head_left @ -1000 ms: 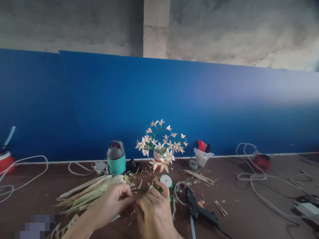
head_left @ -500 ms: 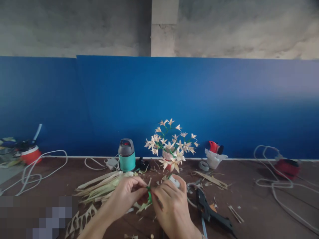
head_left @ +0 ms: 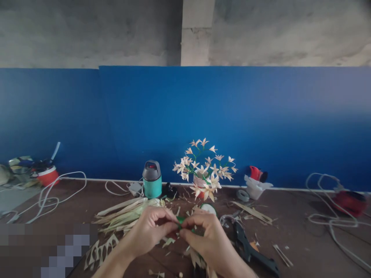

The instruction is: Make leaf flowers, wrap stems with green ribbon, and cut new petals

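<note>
My left hand (head_left: 149, 231) and my right hand (head_left: 207, 239) meet low in the middle of the view, fingers pinched together on a thin green tape strip (head_left: 181, 220) between them. Pale leaf pieces (head_left: 199, 260) hang under my right hand. A green tape roll (head_left: 208, 208) lies just behind my right hand. A bundle of pale dried leaves (head_left: 127, 214) lies to the left of my left hand. Behind the hands stands a small pot of handmade cream flowers (head_left: 205, 170).
A black glue gun (head_left: 249, 249) lies right of my hands. A teal container (head_left: 152, 179), a white cup with red object (head_left: 255, 183), white cables (head_left: 327, 218), red items at both table ends and leaf scraps sit on the brown table (head_left: 290, 231) before a blue wall.
The view shifted slightly, so things slid right. My hands stayed together on the green strip, with my right-hand fingers now curled over it and leaf pieces showing below.
</note>
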`<state>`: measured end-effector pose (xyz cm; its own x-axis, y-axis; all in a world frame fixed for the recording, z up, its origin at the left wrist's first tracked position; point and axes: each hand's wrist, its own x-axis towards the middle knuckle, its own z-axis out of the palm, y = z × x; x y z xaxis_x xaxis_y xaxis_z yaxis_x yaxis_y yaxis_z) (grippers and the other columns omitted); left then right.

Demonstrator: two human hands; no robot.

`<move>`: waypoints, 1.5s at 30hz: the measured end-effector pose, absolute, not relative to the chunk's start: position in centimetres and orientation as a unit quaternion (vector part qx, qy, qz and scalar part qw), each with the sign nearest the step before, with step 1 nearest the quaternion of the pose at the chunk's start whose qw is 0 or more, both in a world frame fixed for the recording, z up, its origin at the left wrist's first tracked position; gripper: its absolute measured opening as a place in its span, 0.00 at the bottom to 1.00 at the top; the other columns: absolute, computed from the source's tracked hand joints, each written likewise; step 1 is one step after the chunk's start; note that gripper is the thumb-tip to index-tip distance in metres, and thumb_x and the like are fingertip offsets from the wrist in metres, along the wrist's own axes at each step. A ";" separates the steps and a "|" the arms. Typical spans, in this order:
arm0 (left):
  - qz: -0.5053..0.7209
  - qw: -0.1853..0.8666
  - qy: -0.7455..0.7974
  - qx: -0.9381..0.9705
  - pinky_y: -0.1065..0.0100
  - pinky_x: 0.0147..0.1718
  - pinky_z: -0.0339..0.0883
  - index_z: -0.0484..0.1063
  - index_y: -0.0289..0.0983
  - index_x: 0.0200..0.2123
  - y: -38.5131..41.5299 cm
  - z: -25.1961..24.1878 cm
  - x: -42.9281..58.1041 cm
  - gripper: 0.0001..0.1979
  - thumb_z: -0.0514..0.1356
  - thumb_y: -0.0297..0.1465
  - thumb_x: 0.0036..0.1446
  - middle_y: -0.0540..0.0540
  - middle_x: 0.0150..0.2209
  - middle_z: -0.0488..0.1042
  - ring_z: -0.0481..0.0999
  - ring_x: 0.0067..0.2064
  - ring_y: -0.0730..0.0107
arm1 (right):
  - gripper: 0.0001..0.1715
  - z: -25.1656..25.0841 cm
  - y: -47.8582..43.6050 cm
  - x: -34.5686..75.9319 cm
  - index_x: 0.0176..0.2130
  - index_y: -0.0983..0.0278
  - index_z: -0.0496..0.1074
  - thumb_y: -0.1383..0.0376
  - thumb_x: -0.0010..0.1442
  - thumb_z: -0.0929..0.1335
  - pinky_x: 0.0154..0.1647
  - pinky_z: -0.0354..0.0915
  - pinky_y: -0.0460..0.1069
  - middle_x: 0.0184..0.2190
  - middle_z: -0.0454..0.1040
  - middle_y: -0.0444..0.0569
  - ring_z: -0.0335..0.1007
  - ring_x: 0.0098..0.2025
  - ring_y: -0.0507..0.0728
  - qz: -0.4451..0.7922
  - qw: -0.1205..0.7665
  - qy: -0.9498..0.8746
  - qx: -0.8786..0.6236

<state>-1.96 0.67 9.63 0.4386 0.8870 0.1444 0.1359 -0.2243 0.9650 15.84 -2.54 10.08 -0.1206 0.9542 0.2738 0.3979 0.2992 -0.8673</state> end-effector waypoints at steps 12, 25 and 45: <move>0.339 0.585 0.418 0.607 0.76 0.14 0.59 0.67 0.34 0.23 1.3 8.9 -1.0 0.16 0.65 0.41 0.46 0.53 0.18 0.69 0.66 0.15 0.78 | 0.10 8.7 -1.9 15.7 0.24 0.61 0.72 0.71 0.54 0.66 0.54 0.50 0.58 0.22 0.71 0.42 0.67 0.29 0.53 0.057 0.447 -0.761 -0.466; 0.391 0.496 0.407 0.660 0.72 0.20 0.64 0.72 0.34 0.28 1.0 8.9 -1.2 0.08 0.62 0.35 0.50 0.49 0.24 0.72 0.69 0.23 0.73 | 0.07 8.9 -1.9 15.3 0.26 0.61 0.73 0.70 0.52 0.67 0.51 0.52 0.56 0.24 0.74 0.42 0.69 0.31 0.54 0.140 0.461 -0.727 -0.489; 0.382 0.473 0.393 0.689 0.74 0.21 0.55 0.71 0.33 0.22 0.1 10.2 -1.2 0.08 0.61 0.31 0.50 0.50 0.19 0.69 0.63 0.21 0.76 | 0.09 9.2 -1.4 16.7 0.28 0.65 0.77 0.61 0.49 0.72 0.32 0.60 0.48 0.25 0.76 0.47 0.67 0.29 0.53 0.492 0.374 -0.637 -0.460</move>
<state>-1.25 0.10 10.22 0.3980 0.9041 0.1554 0.1806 -0.2432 0.9530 16.74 -1.43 9.24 -0.2957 0.9550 0.0231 0.2176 0.0909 -0.9718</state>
